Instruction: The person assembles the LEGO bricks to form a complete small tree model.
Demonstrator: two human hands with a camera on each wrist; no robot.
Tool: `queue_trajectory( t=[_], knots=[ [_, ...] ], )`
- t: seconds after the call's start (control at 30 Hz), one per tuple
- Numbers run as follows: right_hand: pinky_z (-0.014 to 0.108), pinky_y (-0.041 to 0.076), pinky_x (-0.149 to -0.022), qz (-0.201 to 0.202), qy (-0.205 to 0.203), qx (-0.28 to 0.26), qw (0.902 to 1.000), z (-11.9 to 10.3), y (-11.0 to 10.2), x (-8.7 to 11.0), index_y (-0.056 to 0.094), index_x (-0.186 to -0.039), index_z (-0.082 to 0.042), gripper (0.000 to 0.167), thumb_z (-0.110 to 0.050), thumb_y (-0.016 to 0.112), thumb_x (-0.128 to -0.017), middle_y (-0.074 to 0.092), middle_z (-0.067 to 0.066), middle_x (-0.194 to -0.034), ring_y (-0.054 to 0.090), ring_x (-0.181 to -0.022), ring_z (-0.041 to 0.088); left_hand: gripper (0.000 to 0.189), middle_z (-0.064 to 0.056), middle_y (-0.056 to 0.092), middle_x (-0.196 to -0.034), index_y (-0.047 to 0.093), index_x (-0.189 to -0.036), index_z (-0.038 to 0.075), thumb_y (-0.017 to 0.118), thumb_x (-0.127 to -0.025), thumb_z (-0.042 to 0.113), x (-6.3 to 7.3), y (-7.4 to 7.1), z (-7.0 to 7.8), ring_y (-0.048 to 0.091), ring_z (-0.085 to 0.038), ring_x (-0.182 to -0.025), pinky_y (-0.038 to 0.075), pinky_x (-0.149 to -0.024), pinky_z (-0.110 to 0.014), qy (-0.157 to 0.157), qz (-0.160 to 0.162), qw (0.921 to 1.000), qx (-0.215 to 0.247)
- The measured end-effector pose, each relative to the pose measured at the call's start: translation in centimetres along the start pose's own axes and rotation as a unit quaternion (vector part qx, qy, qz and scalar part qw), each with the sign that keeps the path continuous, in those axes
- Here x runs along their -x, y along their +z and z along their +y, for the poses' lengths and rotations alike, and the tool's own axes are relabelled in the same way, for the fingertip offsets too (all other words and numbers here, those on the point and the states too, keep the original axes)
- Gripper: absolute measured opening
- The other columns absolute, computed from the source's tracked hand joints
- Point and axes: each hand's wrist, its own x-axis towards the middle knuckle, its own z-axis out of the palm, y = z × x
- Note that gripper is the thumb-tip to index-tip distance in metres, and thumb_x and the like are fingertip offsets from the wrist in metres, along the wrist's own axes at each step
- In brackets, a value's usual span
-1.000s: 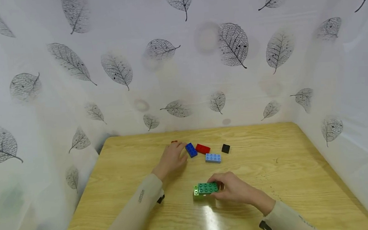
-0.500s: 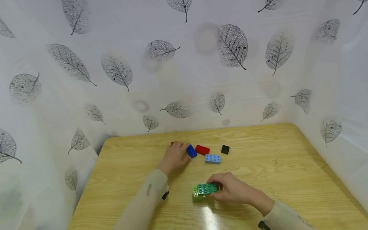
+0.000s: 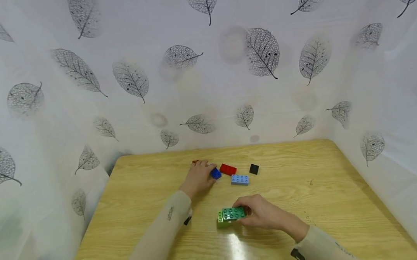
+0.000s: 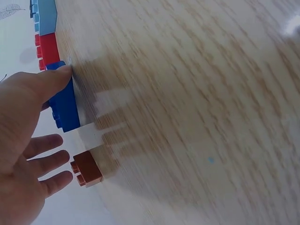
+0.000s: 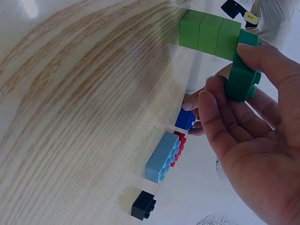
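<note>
My left hand [image 3: 197,177] pinches a blue building brick [image 3: 215,173] between thumb and forefinger on the table's far side. In the left wrist view the thumb lies along the side of that blue brick [image 4: 65,105], the other fingers spread near a small red-brown brick [image 4: 87,168]. My right hand [image 3: 262,213] grips a dark green brick [image 3: 234,213] by its sides. This brick sits on top of a light green stack [image 3: 221,219] and overhangs it to the right. Three light green layers [image 5: 208,35] show in the right wrist view.
Right of the blue brick lie a red brick [image 3: 228,169], a light blue brick [image 3: 239,179] and a small black brick [image 3: 254,169]. They rest on a wooden table [image 3: 319,195], with a leaf-patterned curtain [image 3: 206,87] hanging around its back and sides.
My left hand has moved slightly right and its thumb and forefinger have come onto the blue brick. The right hand stays at the green bricks.
</note>
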Motion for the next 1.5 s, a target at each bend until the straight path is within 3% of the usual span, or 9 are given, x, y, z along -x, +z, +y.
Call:
queue_trajectory(
  t=[0.17,0.3,0.53,0.73,0.93,1.1,1.27,1.37,1.5],
  knots=[
    [0.021,0.054,-0.073,-0.003,-0.002,0.005,1.0,-0.1,-0.1,-0.1,0.072,-0.12,-0.014,0.028,-0.02,0.079,-0.093,0.072,-0.009,-0.103,0.06,-0.083,0.0,0.055,-0.019,0.05,-0.158,0.058,-0.146,0.018,0.073,-0.099,0.042,0.2,-0.2,-0.1,0.046,-0.04,-0.148,0.033,-0.124,-0.059,0.006,-0.002,1.0,0.0],
    [0.021,0.055,-0.074,-0.005,-0.003,0.004,1.0,-0.2,-0.2,-0.1,0.072,-0.119,-0.014,0.028,-0.02,0.079,-0.093,0.072,-0.009,-0.103,0.06,-0.083,-0.001,0.052,-0.015,0.059,-0.148,0.061,-0.14,0.016,0.074,-0.098,0.043,0.4,-0.2,-0.1,0.053,-0.036,-0.14,0.037,-0.122,-0.057,0.022,0.004,0.9995,-0.02],
    [0.021,0.055,-0.075,-0.008,-0.002,0.008,0.9999,-0.2,-0.2,-0.1,0.072,-0.12,-0.015,0.028,-0.022,0.079,-0.094,0.072,-0.008,-0.104,0.06,-0.084,-0.001,0.048,-0.011,0.066,-0.134,0.062,-0.142,0.014,0.073,-0.1,0.036,0.8,-0.3,-0.3,0.058,-0.031,-0.129,0.041,-0.119,-0.053,0.033,-0.005,0.9991,-0.025],
    [0.02,0.056,-0.074,-0.004,-0.009,0.015,0.9998,-0.2,-0.2,-0.1,0.072,-0.119,-0.015,0.027,-0.022,0.079,-0.094,0.072,-0.008,-0.104,0.061,-0.084,-0.001,0.038,-0.01,0.068,-0.126,0.067,-0.131,0.01,0.074,-0.1,0.031,1.4,0.1,-0.8,0.063,-0.027,-0.117,0.05,-0.109,-0.047,0.017,0.002,0.9981,0.059],
    [0.021,0.055,-0.075,-0.007,-0.004,0.02,0.9998,-0.3,-0.2,-0.1,0.071,-0.119,-0.016,0.027,-0.024,0.079,-0.094,0.071,-0.008,-0.104,0.06,-0.085,-0.001,0.03,-0.005,0.072,-0.118,0.063,-0.124,0.011,0.075,-0.1,0.024,2.3,-0.1,-1.1,0.068,-0.021,-0.108,0.057,-0.101,-0.042,-0.004,0.021,0.9859,0.166],
    [0.021,0.055,-0.075,-0.009,-0.003,0.019,0.9998,-0.3,-0.2,-0.1,0.071,-0.119,-0.016,0.027,-0.023,0.079,-0.094,0.071,-0.008,-0.104,0.06,-0.084,-0.002,0.033,-0.01,0.073,-0.12,0.065,-0.125,0.006,0.077,-0.097,0.019,3.1,-0.8,-1.1,0.07,-0.023,-0.107,0.058,-0.097,-0.042,0.038,0.049,0.9799,0.19],
    [0.021,0.055,-0.074,-0.007,-0.001,0.019,0.9998,-0.3,-0.2,-0.1,0.072,-0.119,-0.016,0.027,-0.021,0.079,-0.093,0.071,-0.009,-0.104,0.06,-0.084,-0.001,0.033,-0.011,0.074,-0.119,0.067,-0.126,0.005,0.077,-0.098,0.019,4.2,-1.2,-1.3,0.068,-0.018,-0.096,0.059,-0.081,-0.031,0.08,0.08,0.971,0.211],
    [0.021,0.055,-0.074,-0.005,-0.002,0.02,0.9998,-0.3,-0.2,-0.1,0.072,-0.119,-0.016,0.028,-0.02,0.079,-0.093,0.071,-0.008,-0.104,0.061,-0.084,0.0,0.032,-0.01,0.073,-0.118,0.068,-0.126,0.006,0.076,-0.099,0.021,5.0,-1.3,-1.2,0.065,-0.016,-0.093,0.057,-0.075,-0.026,0.091,0.089,0.9631,0.237],
    [0.021,0.055,-0.075,-0.005,-0.003,0.02,0.9998,-0.2,-0.2,-0.1,0.071,-0.119,-0.016,0.028,-0.021,0.08,-0.093,0.071,-0.008,-0.104,0.061,-0.085,0.0,0.034,-0.008,0.072,-0.121,0.067,-0.129,0.008,0.075,-0.1,0.024,6.2,-1.3,-0.8,0.064,-0.015,-0.095,0.058,-0.078,-0.026,0.085,0.082,0.9565,0.267]
  ],
)
